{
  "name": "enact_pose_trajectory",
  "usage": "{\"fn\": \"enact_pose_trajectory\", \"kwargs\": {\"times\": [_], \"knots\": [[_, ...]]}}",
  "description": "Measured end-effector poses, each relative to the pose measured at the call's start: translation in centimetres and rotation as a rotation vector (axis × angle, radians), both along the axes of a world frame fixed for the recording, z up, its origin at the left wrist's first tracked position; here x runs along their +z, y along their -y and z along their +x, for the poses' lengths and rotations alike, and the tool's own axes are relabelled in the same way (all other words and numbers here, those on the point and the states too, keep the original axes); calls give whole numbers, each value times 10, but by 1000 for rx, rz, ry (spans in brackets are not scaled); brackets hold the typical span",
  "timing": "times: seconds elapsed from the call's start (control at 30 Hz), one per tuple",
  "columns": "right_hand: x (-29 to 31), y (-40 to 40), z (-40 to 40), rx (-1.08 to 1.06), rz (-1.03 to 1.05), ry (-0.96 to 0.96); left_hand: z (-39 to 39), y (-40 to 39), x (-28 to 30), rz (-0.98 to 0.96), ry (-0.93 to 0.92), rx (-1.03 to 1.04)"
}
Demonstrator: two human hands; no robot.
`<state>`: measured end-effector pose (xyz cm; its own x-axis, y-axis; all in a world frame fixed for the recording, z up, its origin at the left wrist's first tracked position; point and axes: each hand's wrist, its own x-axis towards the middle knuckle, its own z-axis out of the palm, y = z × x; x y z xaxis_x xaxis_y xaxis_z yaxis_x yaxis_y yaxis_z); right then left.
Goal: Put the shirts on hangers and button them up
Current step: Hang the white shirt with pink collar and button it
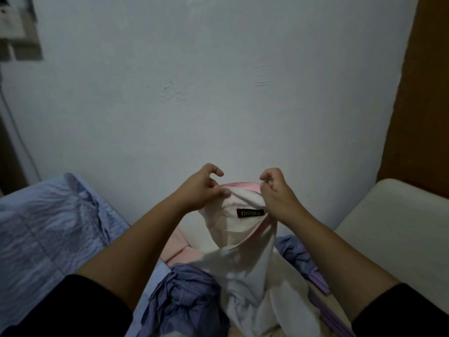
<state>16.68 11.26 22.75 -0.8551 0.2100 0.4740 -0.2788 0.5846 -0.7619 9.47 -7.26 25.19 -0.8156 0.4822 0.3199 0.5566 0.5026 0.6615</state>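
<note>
Early days, I'd say: both the left hand (199, 188) and right hand (279, 193) pinch the white shirt (245, 251) up by its collar, unbuttoned, no hanger in sight, other shirts (184, 295) heaped below.

I hold a white shirt (245, 242) up at its collar (239, 187), my left hand (198, 188) pinching at ten o'clock of its black label (250, 213), my right hand (277, 193) at two o'clock. Striped blue shirts (184, 295) lie crumpled at seven o'clock.
</note>
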Motion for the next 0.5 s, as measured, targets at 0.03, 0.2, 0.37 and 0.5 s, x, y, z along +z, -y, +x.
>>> {"fn": "enact_pose_trajectory", "kwargs": {"times": [0.03, 0.2, 0.37, 0.5], "knots": [[4, 2, 8, 29, 8, 4, 7, 0, 7, 8, -12, -1], [14, -1, 35, 48, 314, -32, 39, 11, 37, 98, -56, -29], [26, -12, 54, 36, 285, 3, 65, 18, 63, 151, 23, -200], [36, -21, 64, -31, 202, -1, 76, 38, 90, 1, 306, -369]]}}
